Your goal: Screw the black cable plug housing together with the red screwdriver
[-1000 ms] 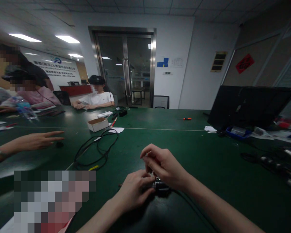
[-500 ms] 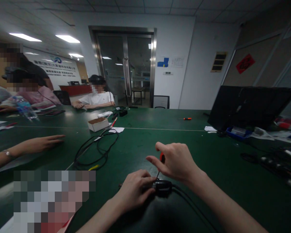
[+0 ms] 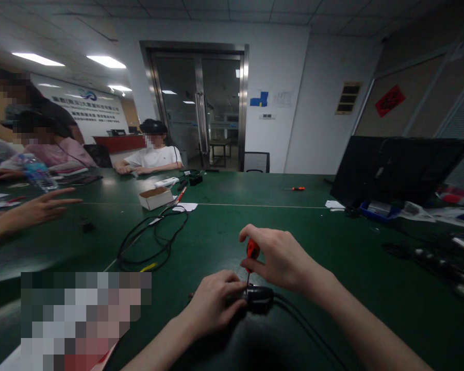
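Open box (image 3: 158, 201), plastic bottle (image 3: 40, 173), monitor (image 3: 402, 170) — black

Near side of table (image 3: 220, 226), centre: corded device (image 3: 261, 299), left hand (image 3: 216, 296) on its left end, right hand (image 3: 276, 257) above, screwdriver (image 3: 252, 249) upright in its grip, shaft down toward device; tip contact unclear. Cord (image 3: 310, 329) trailing right, toward near edge. Left of hands: coiled cable (image 3: 120, 246); beyond it, box (image 3: 155, 199), paper (image 3: 185, 207) just right of box. Farther left: co-worker's hand (image 3: 48, 206), bottle (image 3: 40, 172) behind. Far side, right of centre: second screwdriver (image 3: 298, 189). Right: monitor (image 3: 398, 170), tray (image 3: 379, 210) in front. Behind table: doors (image 3: 181, 103), chair (image 3: 257, 161).
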Action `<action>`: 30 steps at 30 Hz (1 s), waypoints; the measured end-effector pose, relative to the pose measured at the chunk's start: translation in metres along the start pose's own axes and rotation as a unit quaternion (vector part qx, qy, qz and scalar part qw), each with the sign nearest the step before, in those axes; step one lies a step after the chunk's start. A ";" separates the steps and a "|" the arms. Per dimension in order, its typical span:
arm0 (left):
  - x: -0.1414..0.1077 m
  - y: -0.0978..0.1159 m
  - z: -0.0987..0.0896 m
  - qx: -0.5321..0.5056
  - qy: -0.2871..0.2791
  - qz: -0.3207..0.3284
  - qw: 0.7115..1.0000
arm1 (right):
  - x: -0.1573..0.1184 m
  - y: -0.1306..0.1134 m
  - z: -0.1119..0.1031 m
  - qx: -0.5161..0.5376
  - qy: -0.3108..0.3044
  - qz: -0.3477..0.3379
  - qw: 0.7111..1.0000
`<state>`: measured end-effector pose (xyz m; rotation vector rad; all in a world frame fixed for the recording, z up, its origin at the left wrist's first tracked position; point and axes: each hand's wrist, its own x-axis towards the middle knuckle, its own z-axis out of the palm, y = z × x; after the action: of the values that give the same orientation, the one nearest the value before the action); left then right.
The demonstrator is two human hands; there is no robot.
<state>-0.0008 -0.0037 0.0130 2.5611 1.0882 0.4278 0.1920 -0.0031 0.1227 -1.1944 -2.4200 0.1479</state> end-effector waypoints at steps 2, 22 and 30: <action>0.000 0.000 0.000 0.003 -0.002 0.000 1.000 | -0.001 0.000 -0.002 0.057 -0.011 -0.005 0.998; -0.001 0.000 0.000 0.004 0.004 0.004 1.000 | -0.003 -0.006 -0.004 -0.067 0.022 0.011 0.997; -0.001 -0.003 0.002 0.001 0.007 0.014 1.000 | -0.002 -0.004 0.000 -0.108 0.013 0.034 0.994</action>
<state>-0.0030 -0.0030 0.0102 2.5816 1.0585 0.4528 0.1900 -0.0075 0.1236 -1.3641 -2.4215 -0.1100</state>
